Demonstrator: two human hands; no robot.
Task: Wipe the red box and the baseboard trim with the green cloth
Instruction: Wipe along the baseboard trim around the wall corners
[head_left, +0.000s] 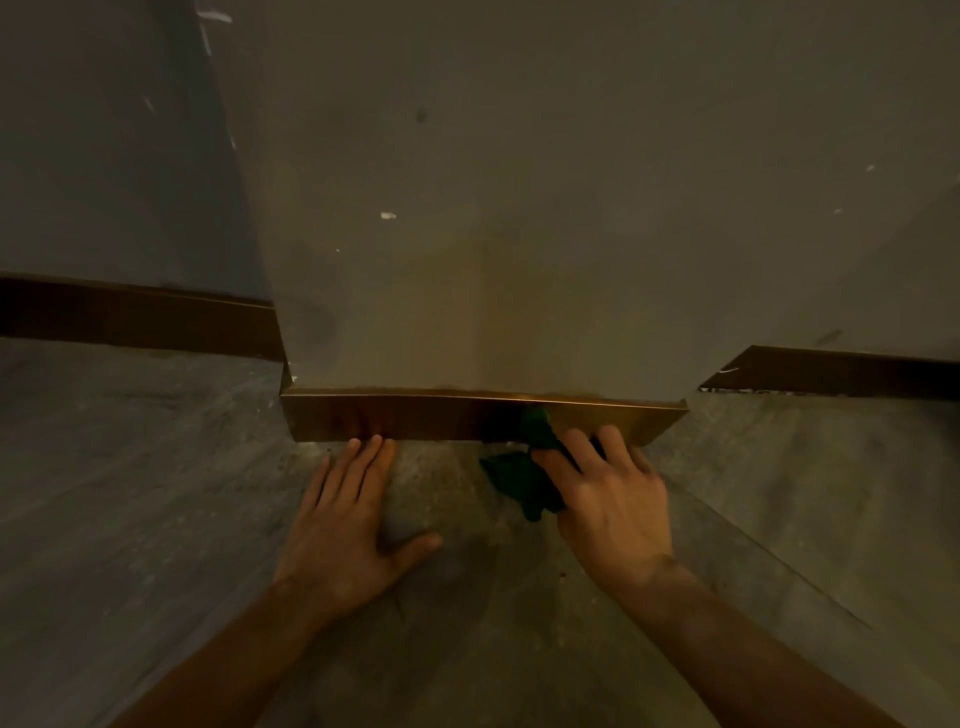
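Note:
A brown glossy baseboard trim (415, 418) runs along the foot of a protruding wall column straight ahead. My right hand (608, 499) grips a crumpled dark green cloth (524, 475) and presses its upper end against the right half of the trim. My left hand (345, 519) lies flat on the floor with fingers spread, fingertips touching the bottom edge of the trim. No red box shows in this view.
More dark baseboard continues on the recessed walls at left (130, 325) and right (831, 371). The grey wall column (493, 234) rises directly ahead. The speckled grey concrete floor (156, 493) spreads on both sides. Lighting is dim.

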